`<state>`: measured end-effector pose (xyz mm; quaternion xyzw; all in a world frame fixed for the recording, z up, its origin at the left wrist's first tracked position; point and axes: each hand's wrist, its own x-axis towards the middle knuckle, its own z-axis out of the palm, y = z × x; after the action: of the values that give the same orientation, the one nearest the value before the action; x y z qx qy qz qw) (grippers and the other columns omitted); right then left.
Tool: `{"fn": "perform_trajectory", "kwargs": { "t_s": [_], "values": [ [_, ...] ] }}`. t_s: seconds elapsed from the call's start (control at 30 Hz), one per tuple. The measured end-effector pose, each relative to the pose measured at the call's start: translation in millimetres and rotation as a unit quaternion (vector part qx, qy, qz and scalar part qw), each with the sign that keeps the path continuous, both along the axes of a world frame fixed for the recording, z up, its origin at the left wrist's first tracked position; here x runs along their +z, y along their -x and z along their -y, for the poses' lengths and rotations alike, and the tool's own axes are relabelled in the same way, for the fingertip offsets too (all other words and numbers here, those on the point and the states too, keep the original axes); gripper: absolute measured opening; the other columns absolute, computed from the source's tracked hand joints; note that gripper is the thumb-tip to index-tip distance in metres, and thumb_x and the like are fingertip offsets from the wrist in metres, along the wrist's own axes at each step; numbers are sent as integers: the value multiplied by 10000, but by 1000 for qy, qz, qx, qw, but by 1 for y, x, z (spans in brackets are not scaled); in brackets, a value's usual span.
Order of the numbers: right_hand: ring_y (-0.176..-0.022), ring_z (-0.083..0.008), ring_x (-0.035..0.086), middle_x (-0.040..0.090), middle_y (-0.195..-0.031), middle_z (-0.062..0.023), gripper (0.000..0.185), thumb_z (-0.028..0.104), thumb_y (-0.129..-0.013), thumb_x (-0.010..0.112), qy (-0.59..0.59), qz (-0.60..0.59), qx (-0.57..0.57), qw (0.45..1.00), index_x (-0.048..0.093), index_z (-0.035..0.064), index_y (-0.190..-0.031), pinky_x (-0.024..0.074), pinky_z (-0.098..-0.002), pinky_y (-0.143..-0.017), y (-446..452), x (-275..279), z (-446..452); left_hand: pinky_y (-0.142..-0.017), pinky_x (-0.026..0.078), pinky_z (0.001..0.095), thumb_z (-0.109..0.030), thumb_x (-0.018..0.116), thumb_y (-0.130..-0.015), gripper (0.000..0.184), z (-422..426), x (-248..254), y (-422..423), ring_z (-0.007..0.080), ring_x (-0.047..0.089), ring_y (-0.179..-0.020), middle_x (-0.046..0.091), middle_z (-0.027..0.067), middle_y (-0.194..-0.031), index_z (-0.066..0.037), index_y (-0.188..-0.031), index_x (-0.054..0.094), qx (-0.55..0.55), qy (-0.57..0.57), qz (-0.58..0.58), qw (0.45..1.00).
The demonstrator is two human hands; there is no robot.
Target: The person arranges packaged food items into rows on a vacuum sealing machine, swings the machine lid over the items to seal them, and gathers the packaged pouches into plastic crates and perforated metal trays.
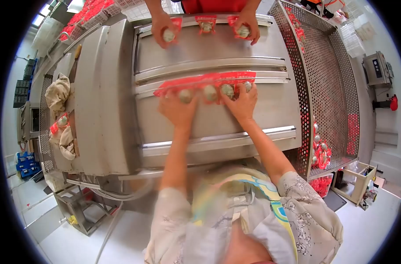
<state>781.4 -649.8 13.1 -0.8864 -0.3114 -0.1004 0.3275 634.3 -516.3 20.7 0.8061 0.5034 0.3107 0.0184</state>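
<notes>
A row of red plastic packets (196, 81), each with a pale round item inside, lies along the near sealing bar of the metal machine. My left hand (177, 108) is at the row's left end, blurred, its fingers over a packet beside a round item (185, 95). At the right end, my right hand (241, 102) has its thumb and fingers around a packet, between the round item (227, 91) and the last one (247, 86). Another round item (210, 93) sits mid-row between my hands.
Across the machine (218, 119), a co-worker's hands (163, 28) (248, 26) handle red packets at the far bar, with one packet (206, 25) between them. A perforated metal tray (330, 75) holding packets stands right. Cloths (57, 93) and a packet (60, 123) lie left.
</notes>
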Motion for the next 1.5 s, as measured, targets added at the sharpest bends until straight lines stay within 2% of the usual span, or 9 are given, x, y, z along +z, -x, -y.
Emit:
{"fn": "perform_trajectory", "kwargs": {
  "t_s": [0.27,0.43,0.57,0.63,0.8,1.1,1.23,1.43,1.5],
  "values": [
    [-1057,-409,452,488,-1073,-233,449,424,-662,760,101,-125,76,984,559,72,-857,386,-504,-866,-8,29,42,-772,479,401,-507,785,-606,722,-18,21,35,268,588,-939,598,124,-1069,-59,-1119,547,-114,284,12,952],
    [-912,-330,532,535,-989,-194,501,429,-668,762,60,181,53,980,606,33,-931,459,-418,-719,1,17,34,-807,502,384,-454,621,-815,509,0,5,44,212,615,-975,616,60,-1093,-88,-1159,538,-159,609,350,694],
    [-827,-212,568,581,-952,-94,480,424,-752,710,-35,-189,101,976,603,46,-1027,461,-332,-686,-18,8,47,-787,524,363,-453,459,-907,445,13,20,16,210,628,-979,620,48,-1091,-118,-1196,512,-178,672,505,512],
    [-760,-137,567,591,-892,-30,405,401,-808,674,-142,-532,68,832,615,63,-1023,454,-271,-637,-28,8,57,-785,529,374,-445,455,-905,454,14,21,12,218,623,-1005,616,56,-1121,-122,-1220,503,-206,690,503,478],
    [-754,-94,589,645,-901,-35,357,352,-869,615,-240,-753,266,553,626,52,-1064,471,-252,-613,-39,8,8,-792,537,388,-415,450,-898,498,4,7,-12,238,631,-988,617,86,-1149,-103,-1285,471,-256,715,431,486],
    [-725,-64,595,654,-905,-18,418,426,-892,561,-245,-763,283,526,614,71,-1104,431,-192,-558,-92,40,127,-855,518,444,-455,471,-861,592,75,34,-83,290,599,-1062,592,129,-1199,-33,-1277,474,-369,784,350,355],
    [-871,-90,601,646,-1038,-53,441,393,-911,531,-382,-581,183,695,598,32,-1156,489,-238,-672,-135,58,253,-762,533,368,-443,455,-882,520,172,62,-173,217,643,-949,638,93,-1095,-49,-1217,515,-395,794,291,358],
    [-723,-92,548,616,-898,-61,402,417,-834,626,-160,-496,-53,852,647,32,-948,442,-259,-556,-191,55,495,-511,423,227,-289,681,-805,504,347,64,-282,55,597,-762,632,14,-867,-13,-1194,517,-563,648,1,513],
    [-679,-91,532,606,-775,-51,433,466,-783,667,55,-501,-141,852,659,34,-795,410,-273,-511,-195,33,550,-690,506,321,-383,740,-721,609,400,28,-310,185,635,-814,649,89,-899,14,-1140,546,-663,497,-69,555]
  ]
}}
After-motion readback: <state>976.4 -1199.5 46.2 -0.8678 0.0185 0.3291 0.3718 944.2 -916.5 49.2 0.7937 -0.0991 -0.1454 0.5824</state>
